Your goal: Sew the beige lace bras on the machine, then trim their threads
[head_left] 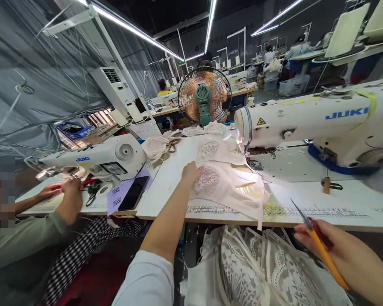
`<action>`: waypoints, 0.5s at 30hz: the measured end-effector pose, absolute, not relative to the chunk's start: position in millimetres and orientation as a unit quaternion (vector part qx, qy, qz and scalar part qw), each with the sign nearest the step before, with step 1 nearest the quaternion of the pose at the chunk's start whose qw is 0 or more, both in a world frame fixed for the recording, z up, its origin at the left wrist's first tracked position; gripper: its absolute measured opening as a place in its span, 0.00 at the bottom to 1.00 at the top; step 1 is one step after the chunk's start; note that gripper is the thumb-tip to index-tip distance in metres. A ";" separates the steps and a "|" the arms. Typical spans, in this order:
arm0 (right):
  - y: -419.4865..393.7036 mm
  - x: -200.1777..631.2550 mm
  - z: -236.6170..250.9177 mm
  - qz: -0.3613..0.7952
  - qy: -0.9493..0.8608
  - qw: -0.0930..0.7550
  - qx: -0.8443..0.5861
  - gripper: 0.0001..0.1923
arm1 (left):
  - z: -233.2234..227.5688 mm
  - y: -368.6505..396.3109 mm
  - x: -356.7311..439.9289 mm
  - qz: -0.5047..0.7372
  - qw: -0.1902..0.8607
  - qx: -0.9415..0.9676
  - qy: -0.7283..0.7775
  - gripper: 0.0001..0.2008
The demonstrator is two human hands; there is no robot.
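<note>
Item one: pale lace-panelled garment piece (230, 187), lying flat on the white sewing table (306, 204), just left of the sewing machine (309, 123) head and not under the needle. My left hand (191, 173) rests on its left edge, fingers spread flat and pressing, gripping nothing. My right hand (335, 250) hovers off the table's near edge, fingers wrapped around orange-handled thread snips (315, 242), blades pointing toward the fabric but well apart from it.

Item two: heap of lace pieces (261, 267) in my lap, below the table edge. I judge most of the batch unhandled, with one piece laid out and no cut begun.

Item three: more fabric and a fan (204, 95) further back. A black phone (133, 193) lies to the left, beside a co-worker's hands (67, 189) at a second machine (95, 159).
</note>
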State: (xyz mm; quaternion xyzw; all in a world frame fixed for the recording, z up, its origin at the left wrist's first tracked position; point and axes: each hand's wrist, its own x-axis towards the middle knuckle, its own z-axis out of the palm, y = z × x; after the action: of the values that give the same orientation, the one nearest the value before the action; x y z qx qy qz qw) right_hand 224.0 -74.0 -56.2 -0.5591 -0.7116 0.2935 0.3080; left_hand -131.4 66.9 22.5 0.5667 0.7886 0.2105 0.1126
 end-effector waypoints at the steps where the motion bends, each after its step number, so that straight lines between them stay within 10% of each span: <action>1: -60.7 216.0 -44.5 0.281 -0.706 0.307 -0.574 0.15 | 20.6 69.9 -133.6 0.207 0.127 0.561 0.791 0.19; 15: 2.3 133.2 13.8 0.377 -0.683 0.347 -0.520 0.09 | 34.9 -6.3 -172.0 0.230 0.214 0.608 0.729 0.03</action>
State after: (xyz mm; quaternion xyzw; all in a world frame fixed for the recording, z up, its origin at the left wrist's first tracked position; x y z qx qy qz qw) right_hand 133.2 2.3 13.8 -0.5203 -0.6830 0.3774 0.3469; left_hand -172.0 -6.3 34.9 0.6085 0.7287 0.2298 0.2141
